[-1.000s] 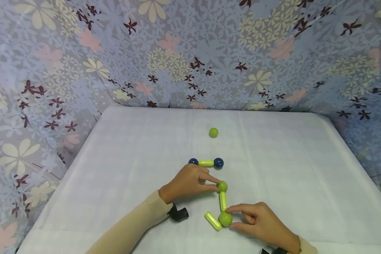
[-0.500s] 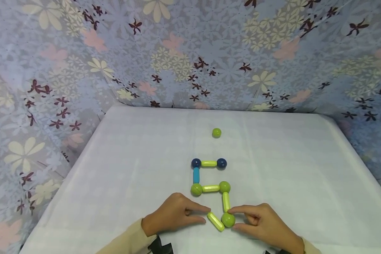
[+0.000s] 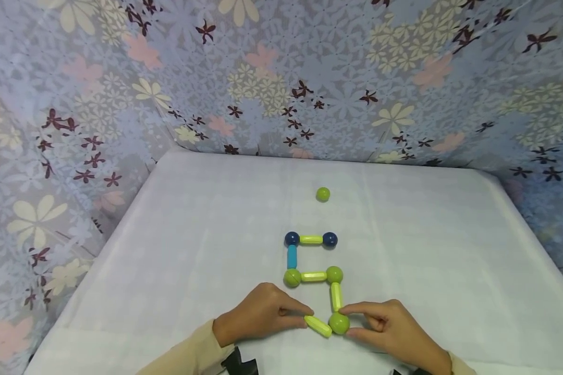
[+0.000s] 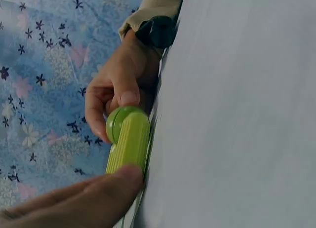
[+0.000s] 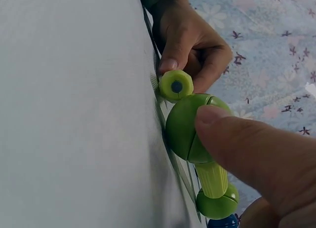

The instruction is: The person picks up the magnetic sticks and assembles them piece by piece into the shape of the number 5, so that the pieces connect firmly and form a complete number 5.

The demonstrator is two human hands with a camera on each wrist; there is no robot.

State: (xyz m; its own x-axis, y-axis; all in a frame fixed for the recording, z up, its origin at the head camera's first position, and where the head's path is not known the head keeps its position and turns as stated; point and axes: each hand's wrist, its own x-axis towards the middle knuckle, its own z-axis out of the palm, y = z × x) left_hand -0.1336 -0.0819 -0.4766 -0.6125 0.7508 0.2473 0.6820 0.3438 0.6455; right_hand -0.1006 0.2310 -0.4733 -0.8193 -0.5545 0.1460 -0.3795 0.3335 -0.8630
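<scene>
My left hand (image 3: 262, 315) pinches the left end of a lime-yellow magnetic rod (image 3: 318, 326) between thumb and index finger. The rod's other end, with a dark round tip, points at a green ball (image 3: 340, 323), right beside it. With finger and thumb my right hand (image 3: 389, 325) holds that ball; its thumb lies over the ball (image 5: 190, 129) in the right wrist view. From the ball a chain runs away up the table: a lime rod (image 3: 336, 297), a green ball (image 3: 334, 274), another lime rod (image 3: 313, 276) and a split green ball (image 3: 292, 277).
The chain continues with a blue rod (image 3: 292, 257), a navy ball (image 3: 292, 238), a lime rod (image 3: 311, 239) and a second navy ball (image 3: 330, 239). Farther back lies a loose green ball (image 3: 323, 194). White cloth (image 3: 206, 219) covers the table; flowered fabric (image 3: 281, 78) hangs behind it.
My left hand has left the chain's middle green ball, come nearer and taken the loose lime rod, which has turned slightly. My right hand has stayed at the nearest green ball.
</scene>
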